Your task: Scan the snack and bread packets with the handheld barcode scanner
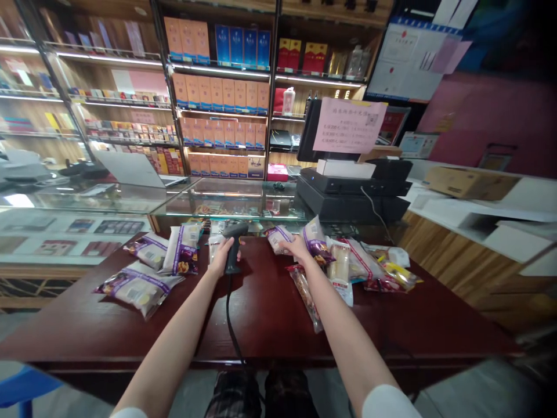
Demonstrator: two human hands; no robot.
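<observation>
My left hand [221, 257] is wrapped round the handle of a black barcode scanner [234, 247], held upright over the dark red table with its cable trailing toward me. Farther right, my right hand [297, 248] has its fingers closed on the edge of a small purple-and-white snack packet [277, 237]. Another purple-and-white packet [314, 237] stands tilted just beyond that wrist, partly covered by it. Under the right forearm lies a long red-and-clear snack packet [306, 295]. Left of the scanner, several purple-and-white packets [140, 285] lie in a loose group.
More bagged snacks [361, 261] are heaped on the right of the table [261, 325]. Behind it stand a glass counter [209, 194], a black cash register [348, 191] with a pink notice [349, 126], and an open laptop [133, 169]. Boxed goods fill the back shelves.
</observation>
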